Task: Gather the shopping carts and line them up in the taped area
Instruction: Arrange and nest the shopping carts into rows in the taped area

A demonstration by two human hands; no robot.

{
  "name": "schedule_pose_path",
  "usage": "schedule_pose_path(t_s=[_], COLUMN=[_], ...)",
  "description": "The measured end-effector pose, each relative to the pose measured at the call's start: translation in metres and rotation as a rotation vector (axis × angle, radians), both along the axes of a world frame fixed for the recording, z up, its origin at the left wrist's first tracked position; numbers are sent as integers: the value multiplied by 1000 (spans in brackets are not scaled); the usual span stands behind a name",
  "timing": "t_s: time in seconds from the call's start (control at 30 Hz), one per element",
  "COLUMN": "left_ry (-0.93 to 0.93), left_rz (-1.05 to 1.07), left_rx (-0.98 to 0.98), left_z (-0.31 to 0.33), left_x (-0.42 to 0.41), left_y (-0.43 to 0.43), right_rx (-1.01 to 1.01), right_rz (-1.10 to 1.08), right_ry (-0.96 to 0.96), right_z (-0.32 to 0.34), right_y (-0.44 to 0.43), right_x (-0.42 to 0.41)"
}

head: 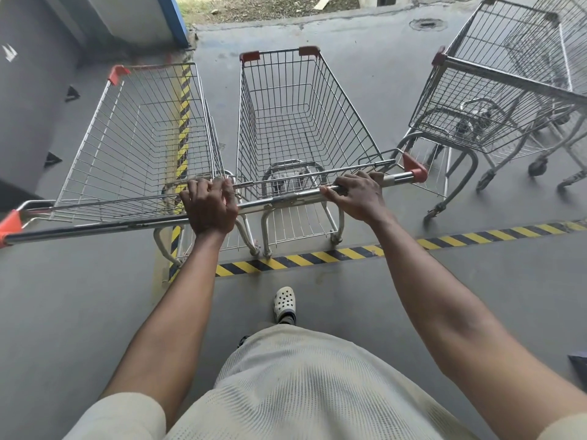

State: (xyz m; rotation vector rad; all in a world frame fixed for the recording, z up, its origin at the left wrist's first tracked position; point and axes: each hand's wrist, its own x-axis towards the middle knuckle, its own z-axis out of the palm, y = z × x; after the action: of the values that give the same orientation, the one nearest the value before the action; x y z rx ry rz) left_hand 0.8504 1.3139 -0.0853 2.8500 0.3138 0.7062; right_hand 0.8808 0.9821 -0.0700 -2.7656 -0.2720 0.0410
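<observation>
In the head view, two silver wire shopping carts with red plastic corner caps are being steered side by side over the grey concrete floor (349, 74): the left cart (139, 131) and the middle cart (286, 100). The round steel handle bar (286, 198) of the middle cart is being gripped near its red end cap by the right hand (357, 196). The left hand (209, 206) is being curled round the spot where the two carts' bars meet, and which bar is actually being held cannot be told. The middle cart is being positioned inside the yellow-and-black striped floor tape (317, 257), its rear legs just beyond the near strip. The left cart's basket is being carried over the side strip, which shows through the wire. To do this step well, both bars are probably best being pushed evenly, so that the baskets are being held parallel, while the left cart is being eased rightward until it clears the side strip. A third tilted silver wire cart (495, 100) is being left askew near the right, so that side is worth being watched.
</observation>
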Motion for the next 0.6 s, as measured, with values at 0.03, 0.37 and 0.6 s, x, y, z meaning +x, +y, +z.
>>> schedule_pose_path(t_s=[0.03, 0.37, 0.6], left_ry=[1, -9, -249], left_rz=[1, -4, 233], left_rx=[7, 53, -431], left_z=[0, 4, 12], left_x=[0, 0, -11], left_y=[0, -1, -9], right_rx=[-2, 0, -16], right_rz=[-1, 5, 19], right_ry=[0, -2, -17], right_z=[0, 0, 1], right_y=[0, 1, 1], right_x=[0, -2, -1])
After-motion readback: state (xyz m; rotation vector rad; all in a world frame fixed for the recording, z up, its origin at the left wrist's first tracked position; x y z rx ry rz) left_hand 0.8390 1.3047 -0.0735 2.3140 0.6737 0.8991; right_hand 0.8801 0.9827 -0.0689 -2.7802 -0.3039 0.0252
